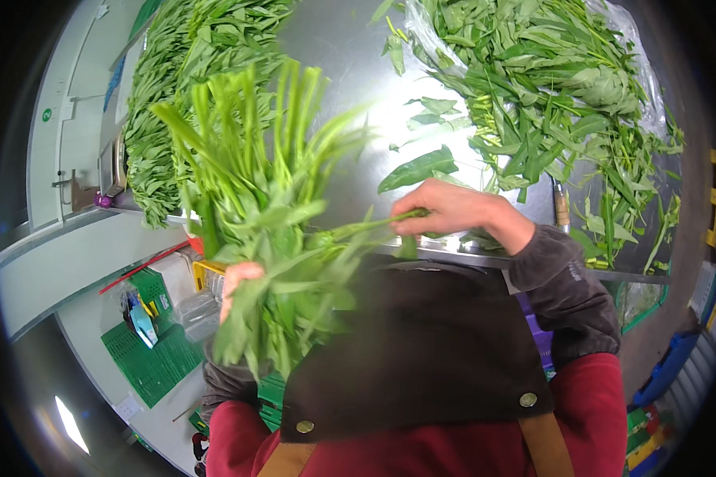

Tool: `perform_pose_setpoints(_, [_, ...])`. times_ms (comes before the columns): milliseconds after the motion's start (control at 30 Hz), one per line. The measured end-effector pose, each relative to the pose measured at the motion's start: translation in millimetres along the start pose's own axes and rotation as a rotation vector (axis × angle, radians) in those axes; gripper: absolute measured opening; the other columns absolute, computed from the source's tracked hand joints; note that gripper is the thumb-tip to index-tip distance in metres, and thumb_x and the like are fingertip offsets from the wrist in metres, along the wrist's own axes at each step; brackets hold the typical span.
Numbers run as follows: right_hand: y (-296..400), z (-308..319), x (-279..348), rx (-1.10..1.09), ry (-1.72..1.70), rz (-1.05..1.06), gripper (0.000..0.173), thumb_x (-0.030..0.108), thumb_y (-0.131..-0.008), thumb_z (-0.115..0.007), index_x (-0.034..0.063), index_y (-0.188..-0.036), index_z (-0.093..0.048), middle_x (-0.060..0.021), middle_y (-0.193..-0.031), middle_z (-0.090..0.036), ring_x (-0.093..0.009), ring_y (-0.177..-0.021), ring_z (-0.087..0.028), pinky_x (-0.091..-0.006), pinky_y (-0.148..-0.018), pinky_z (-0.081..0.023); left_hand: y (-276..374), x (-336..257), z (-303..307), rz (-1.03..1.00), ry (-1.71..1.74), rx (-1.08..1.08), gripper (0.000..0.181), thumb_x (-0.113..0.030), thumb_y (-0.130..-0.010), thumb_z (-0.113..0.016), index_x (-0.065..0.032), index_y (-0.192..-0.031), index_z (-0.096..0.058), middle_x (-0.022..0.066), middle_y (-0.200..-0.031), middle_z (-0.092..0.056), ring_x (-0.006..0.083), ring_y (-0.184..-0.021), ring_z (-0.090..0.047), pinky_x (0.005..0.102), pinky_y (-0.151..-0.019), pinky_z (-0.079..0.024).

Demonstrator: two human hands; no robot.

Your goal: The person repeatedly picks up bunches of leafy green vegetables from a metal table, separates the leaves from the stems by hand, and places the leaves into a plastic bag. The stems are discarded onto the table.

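A bunch of leafy green vegetable, perhaps water spinach, is gripped around its leafy part by my left hand, with the pale cut stems pointing away from me. Leaves hide most of that hand's fingers. My right hand pinches a thin green stem just right of the bunch, over the near edge of the metal table. Beyond it, a single large leaf lies on the metal. The bunch is slightly blurred.
Stacked leafy bunches line the table's left side. A loose heap of greens lies at the right with clear plastic film. A wooden-handled tool lies near the right front edge. Green plastic crates stand below left.
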State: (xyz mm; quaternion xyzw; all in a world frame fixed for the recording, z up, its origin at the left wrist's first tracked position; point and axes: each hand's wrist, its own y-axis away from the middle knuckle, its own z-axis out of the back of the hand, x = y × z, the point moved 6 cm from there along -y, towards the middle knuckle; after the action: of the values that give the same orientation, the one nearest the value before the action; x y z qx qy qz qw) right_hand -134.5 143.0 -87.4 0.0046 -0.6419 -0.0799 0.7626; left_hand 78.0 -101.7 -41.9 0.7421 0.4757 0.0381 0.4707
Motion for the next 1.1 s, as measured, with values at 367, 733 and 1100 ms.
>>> perform_pose_setpoints(367, [61.8,18.5,-36.0,0.024,-0.211,-0.383,0.032,0.025,-0.084,-0.07,0.0048,-0.11,-0.067,-0.0039,-0.088,-0.069,-0.014,-0.078,-0.063,-0.0275,-0.067,-0.052,-8.4,76.9,-30.0,0.14,-0.304,0.097,0.034,-0.01,-0.09,-0.053,-0.0008,-0.123,-0.052,0.0158,-0.098,-0.065,0.0224,-0.093,-0.064,0.0346,-0.085,-0.05])
perform_pose_setpoints(733, [161.2,80.3,-77.6,-0.306,-0.337,-0.439,0.016,0.022,-0.086,-0.067,0.0062,-0.09,-0.065,0.0046,-0.071,-0.06,-0.006,-0.064,-0.054,-0.0208,-0.058,-0.043,-26.0,91.6,-67.7,0.455,0.135,0.11,0.049,-0.005,-0.084,-0.054,0.0035,-0.131,-0.045,0.0202,-0.111,-0.063,0.0244,-0.096,-0.064,0.0363,-0.086,-0.052])
perform_pose_setpoints(1100, [213.7,75.6,-40.3,-0.694,0.663,-0.839,0.046,0.018,-0.079,-0.071,0.0074,-0.122,-0.057,-0.0159,-0.117,-0.059,-0.037,-0.106,-0.057,-0.0444,-0.089,-0.048,-42.1,93.0,-58.6,0.308,0.068,0.106,0.056,-0.008,-0.082,-0.055,0.0042,-0.134,-0.041,0.0218,-0.116,-0.06,0.0261,-0.099,-0.064,0.0382,-0.088,-0.052])
